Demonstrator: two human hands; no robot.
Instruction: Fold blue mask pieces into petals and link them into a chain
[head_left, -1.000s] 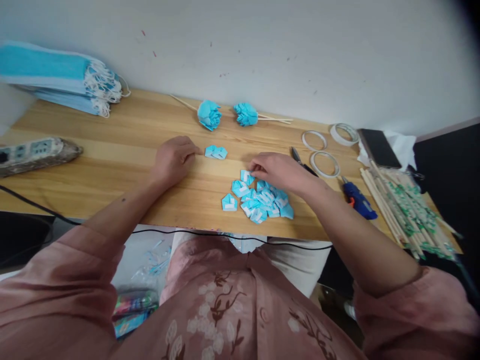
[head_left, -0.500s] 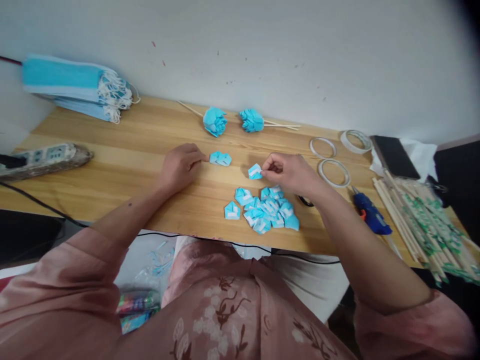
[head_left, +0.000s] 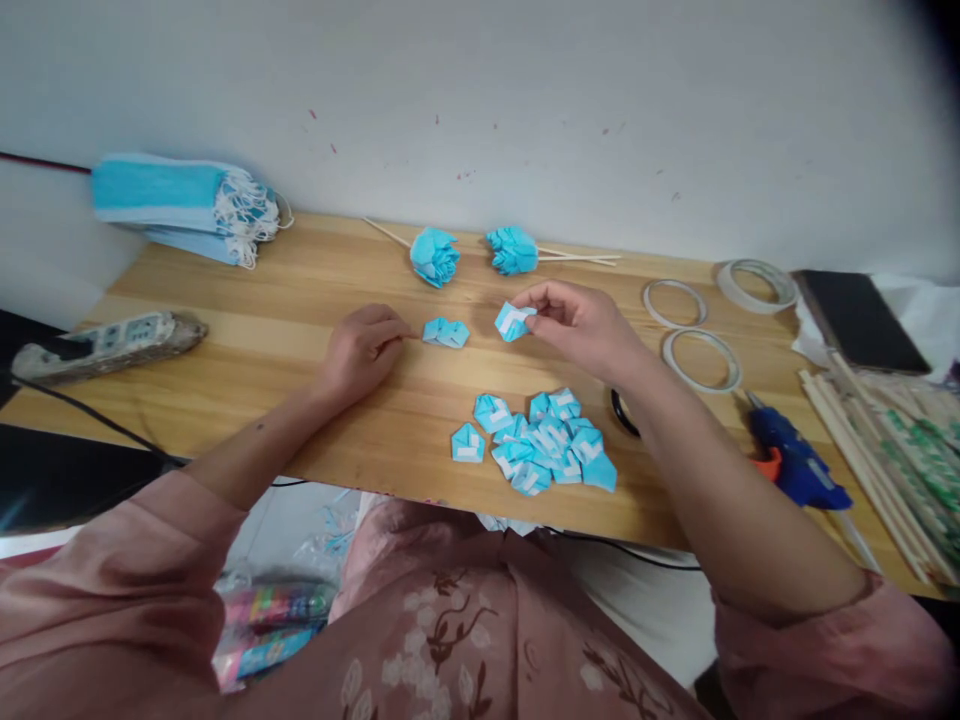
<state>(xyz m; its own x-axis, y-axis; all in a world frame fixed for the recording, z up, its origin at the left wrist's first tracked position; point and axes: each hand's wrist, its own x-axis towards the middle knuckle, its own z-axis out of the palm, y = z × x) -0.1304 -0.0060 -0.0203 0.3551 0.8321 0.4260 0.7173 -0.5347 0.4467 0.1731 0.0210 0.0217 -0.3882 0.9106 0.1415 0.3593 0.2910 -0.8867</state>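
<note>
The right hand (head_left: 574,318) is clamped, thumb against fingers, on a light-blue, folded, paper-like pentagon with a white strip (head_left: 514,321), held above a light-brown wooden counter (head_left: 300,290). The left hand (head_left: 366,350) lies on the counter, fingers curled and forefinger pointing right; whether they are pressed together cannot be told. Just beyond that fingertip sits a row of joined light-blue folded pieces (head_left: 446,332); contact between them is unclear.

Nearer the body is an overlapping cluster of light-blue folded pieces with white strips (head_left: 547,445), with a single light-blue pentagon (head_left: 467,442) just left of it. Behind the hands lie two blue folded flowers on thin wooden sticks (head_left: 435,257). Farther right are three white tape rings (head_left: 726,287), a dark-blue glue gun (head_left: 799,460) and bundled pale wooden sticks (head_left: 862,470). At far left are a stack of blue-and-white masks (head_left: 161,190) and a pale power strip (head_left: 112,345).
</note>
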